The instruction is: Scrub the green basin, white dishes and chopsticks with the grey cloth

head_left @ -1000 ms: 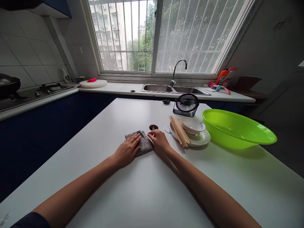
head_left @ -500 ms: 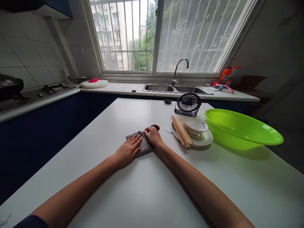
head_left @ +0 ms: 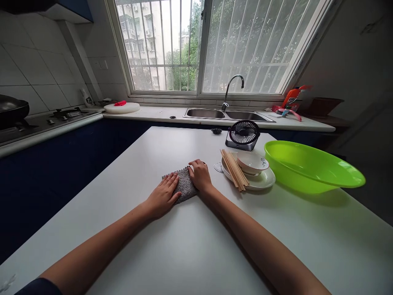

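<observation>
A folded grey cloth [head_left: 186, 185] with a scalloped edge lies on the white table. My left hand [head_left: 163, 196] rests flat on its left part, fingers stretched out. At the cloth's right edge is my right hand [head_left: 201, 176], its fingers curled and touching or very close to the fabric. A small dark brown bit [head_left: 204, 163] peeks out beside the right-hand fingers; most of that thing is hidden. What the right fingers hold, if anything, cannot be made out.
To the right, chopsticks [head_left: 233, 170] and a bowl [head_left: 252, 163] sit on a white plate [head_left: 267, 180]. Beyond them are a green basin [head_left: 310, 176], a small black fan [head_left: 244, 134] and a dark scouring pad [head_left: 216, 131]. A sink [head_left: 205, 113] lies under the window.
My right hand has shifted slightly right and forward, over the brown round thing that showed beside it before. My left hand has barely moved on the cloth.
</observation>
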A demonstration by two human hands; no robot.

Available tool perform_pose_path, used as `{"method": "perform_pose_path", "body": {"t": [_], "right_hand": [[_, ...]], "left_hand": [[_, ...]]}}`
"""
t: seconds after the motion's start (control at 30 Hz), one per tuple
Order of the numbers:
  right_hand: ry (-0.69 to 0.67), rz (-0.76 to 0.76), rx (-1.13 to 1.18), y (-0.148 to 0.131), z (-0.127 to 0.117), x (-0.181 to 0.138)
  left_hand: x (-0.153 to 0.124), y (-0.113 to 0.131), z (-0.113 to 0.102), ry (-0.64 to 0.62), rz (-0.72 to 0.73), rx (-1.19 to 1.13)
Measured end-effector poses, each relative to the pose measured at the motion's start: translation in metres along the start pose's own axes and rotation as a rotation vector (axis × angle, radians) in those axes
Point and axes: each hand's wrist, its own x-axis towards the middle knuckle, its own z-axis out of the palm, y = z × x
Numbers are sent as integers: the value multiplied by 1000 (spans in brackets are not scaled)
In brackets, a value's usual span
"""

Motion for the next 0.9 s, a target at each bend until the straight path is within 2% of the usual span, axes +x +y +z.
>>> {"method": "perform_pose_path", "body": {"t": [0.1, 0.23, 0.33, 0.5, 0.67, 0.73, 0.8, 0.9], "right_hand": [[-17, -142, 26, -10, -2, -11], [-219, -464, 34, -19, 7, -29], [-319, -559, -21, -17, 16, -38], [-330, -476, -82, 4, 10, -45], [-346, -168, -184, 38, -11, -32], [-342, -93, -212, 45, -15, -21], [-337, -75, -219, 43, -13, -12], [-350, -116, -205, 19, 2, -8]], "left_hand": [[4, -2, -13, 152, -139, -165], [11, -14, -38, 454, -276, -312], [11, -18, -50, 537, -291, -356], [-2, -11, -53, 476, -252, -364], [-22, -4, -57, 448, -202, -310], [-32, -5, -61, 452, -191, -297], [-41, -6, -64, 459, -181, -290], [-48, -9, -69, 480, -192, -290]]}}
